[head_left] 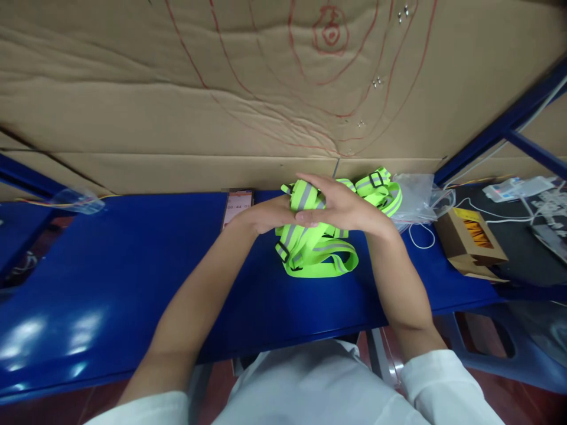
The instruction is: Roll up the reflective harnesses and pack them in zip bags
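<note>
My right hand [344, 203] curls over a folded bundle of neon yellow-green reflective strap [305, 195], its fingers over the top and its thumb side toward me. From the left side my left hand [275, 214] grips the same bundle, its fingers mostly hidden by strap and the other hand. Below the hands, a loose loop of the strap hangs or lies over the blue table; I cannot tell which. The strap has a grey stripe down its middle and a black buckle at the left. Another neon reflective strap [390, 195] with a black buckle lies just right of my right hand.
A phone [238, 205] showing a timer is behind my left forearm on the blue table [133, 265]. Clear plastic bags [416, 192], a white cable [422, 237] and an open cardboard box [469, 239] are at the right. A cardboard wall [155, 124] closes off the back.
</note>
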{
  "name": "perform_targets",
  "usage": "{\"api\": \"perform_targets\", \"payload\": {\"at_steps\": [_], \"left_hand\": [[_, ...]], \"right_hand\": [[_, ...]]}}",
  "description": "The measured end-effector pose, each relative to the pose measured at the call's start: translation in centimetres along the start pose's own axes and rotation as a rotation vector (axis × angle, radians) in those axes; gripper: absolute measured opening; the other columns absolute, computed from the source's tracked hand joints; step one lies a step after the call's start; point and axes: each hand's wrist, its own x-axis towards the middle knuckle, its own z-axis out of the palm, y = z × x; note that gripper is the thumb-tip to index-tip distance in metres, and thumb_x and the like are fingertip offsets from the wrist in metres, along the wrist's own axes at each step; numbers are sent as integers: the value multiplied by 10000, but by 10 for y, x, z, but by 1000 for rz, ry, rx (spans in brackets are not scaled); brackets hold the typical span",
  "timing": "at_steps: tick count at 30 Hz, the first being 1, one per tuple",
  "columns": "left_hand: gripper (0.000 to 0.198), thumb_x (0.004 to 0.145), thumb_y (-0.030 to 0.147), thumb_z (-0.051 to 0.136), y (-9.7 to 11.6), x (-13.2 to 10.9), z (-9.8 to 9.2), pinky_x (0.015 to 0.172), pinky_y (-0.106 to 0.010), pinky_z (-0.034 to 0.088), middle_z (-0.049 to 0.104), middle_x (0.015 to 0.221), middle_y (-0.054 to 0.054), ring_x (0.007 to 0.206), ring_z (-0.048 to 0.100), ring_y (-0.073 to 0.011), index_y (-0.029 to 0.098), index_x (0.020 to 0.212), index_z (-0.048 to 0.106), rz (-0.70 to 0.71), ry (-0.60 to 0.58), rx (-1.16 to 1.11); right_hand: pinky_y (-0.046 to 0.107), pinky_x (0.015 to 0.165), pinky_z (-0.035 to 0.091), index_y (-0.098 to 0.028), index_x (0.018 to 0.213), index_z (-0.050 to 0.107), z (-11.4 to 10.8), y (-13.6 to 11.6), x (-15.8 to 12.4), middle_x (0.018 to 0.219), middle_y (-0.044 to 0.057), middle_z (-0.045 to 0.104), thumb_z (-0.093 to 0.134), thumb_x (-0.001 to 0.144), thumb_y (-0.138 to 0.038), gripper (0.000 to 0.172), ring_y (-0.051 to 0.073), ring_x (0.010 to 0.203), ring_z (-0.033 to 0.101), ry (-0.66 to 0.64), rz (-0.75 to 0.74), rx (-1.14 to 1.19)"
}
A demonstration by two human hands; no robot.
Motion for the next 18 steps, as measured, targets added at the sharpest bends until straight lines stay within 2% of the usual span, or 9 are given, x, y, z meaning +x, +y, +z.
{"api": "perform_targets", "payload": {"at_steps": [5,9,13,18], "left_hand": [[652,696,324,924,5,-4,7,1035,-423,540,758,1234,-104,1193,691,-288,189,1287,685,87,-42,-59],[626,686,347,933,7,-6,11,998,-413,561,763,1219,-107,1153,709,-289,181,1247,710,65,-96,-69],[625,669,358,939,5,-4,13,1005,-406,557,753,1255,-100,1143,712,-276,191,1234,728,19,-81,-73],[634,637,290,948,2,1,12,980,-381,569,761,1234,-91,1083,725,-245,184,1224,734,-16,-83,-56]], "right_hand": [[457,1205,410,-241,1467,568,-14,-6,0,1507,58,602,759,853,-480,686,285,1383,567,-17,89,214],[464,1179,448,-286,1361,655,-21,-5,-2,1414,11,678,738,882,-484,524,274,1343,604,-70,85,336],[459,1148,477,-277,1356,661,-21,-3,-3,1385,17,695,778,852,-457,548,279,1306,628,-47,102,372],[460,1105,506,-257,1331,675,-19,-2,-2,1352,31,711,798,831,-475,559,282,1264,647,7,139,377]]}}
